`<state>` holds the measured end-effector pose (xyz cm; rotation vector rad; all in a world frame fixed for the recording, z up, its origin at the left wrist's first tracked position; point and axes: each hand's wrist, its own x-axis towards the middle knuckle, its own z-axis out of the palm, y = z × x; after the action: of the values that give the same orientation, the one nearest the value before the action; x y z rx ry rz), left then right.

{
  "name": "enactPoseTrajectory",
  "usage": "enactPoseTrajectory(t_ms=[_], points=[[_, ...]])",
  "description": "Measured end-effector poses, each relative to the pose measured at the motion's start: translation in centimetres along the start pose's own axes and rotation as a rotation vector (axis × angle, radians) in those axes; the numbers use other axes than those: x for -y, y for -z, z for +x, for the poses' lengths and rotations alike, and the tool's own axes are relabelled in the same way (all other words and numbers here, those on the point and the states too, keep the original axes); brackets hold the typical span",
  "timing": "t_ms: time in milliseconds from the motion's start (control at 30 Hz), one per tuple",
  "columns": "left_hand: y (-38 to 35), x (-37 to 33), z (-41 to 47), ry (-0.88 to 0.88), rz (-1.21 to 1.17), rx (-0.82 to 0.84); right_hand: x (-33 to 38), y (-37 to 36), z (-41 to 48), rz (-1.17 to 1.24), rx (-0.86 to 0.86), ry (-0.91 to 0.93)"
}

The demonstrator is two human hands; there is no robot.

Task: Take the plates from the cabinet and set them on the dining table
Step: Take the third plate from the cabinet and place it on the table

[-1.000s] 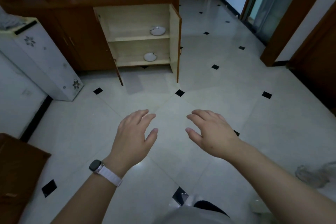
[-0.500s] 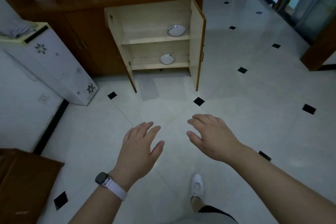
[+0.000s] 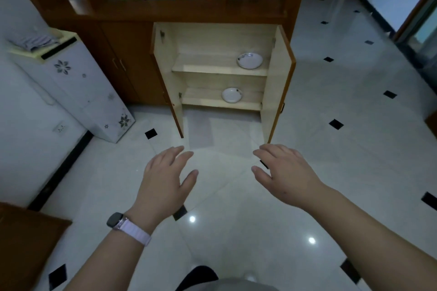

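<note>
Your view is dim, and the dining desk lies outside it, so only the cabinet (image 3: 222, 66) end of the job shows. The painted marks on the plates are too small to read, and the glass-fronted section above the cabinet shows only blurred shapes.

Both doors of the low cabinet stand wide open. The upper plate (image 3: 249, 60), white with a dark pattern near its rim, sits toward the right end of the upper shelf (image 3: 208, 67). The lower plate (image 3: 232, 95), white and round, rests near the middle of the lower shelf (image 3: 203, 99).

Your left hand (image 3: 165, 182) and right hand (image 3: 283, 175) hover palm-down over the tiled floor (image 3: 331, 149), fingers loosely spread, grasping nothing, both well short of the plates. A watch (image 3: 115, 220) is on your left wrist.
</note>
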<state>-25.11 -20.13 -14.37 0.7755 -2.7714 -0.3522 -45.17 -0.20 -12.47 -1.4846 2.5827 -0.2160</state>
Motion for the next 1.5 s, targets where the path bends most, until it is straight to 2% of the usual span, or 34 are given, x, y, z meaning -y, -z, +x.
enactPoseTrajectory(t_ms=[200, 433, 767, 900, 1200, 1500], points=[[-1.4, 4.0, 7.1, -0.005, 0.005, 0.033, -1.0, 0.2, 7.6, -0.017, 0.034, -0.019], [-4.7, 9.8, 20.3, -0.111, -0.053, 0.121, -2.3, -0.1, 19.7, -0.040, 0.018, -0.146], [-3.9, 18.7, 37.8, -0.186, -0.118, 0.178, -0.6, 1.9, 36.1, -0.041, 0.003, -0.238], [-4.7, 19.9, 41.4, -0.175, -0.184, 0.187, -1.4, 1.6, 39.3, -0.071, 0.026, -0.270], [-7.1, 20.8, 50.3, -0.222, -0.157, 0.242, -4.9, 0.6, 46.7, -0.011, 0.035, -0.335], [-10.3, 19.6, 63.8, -0.340, 0.059, 0.272, -11.8, -0.7, 57.8, 0.068, 0.028, -0.318]])
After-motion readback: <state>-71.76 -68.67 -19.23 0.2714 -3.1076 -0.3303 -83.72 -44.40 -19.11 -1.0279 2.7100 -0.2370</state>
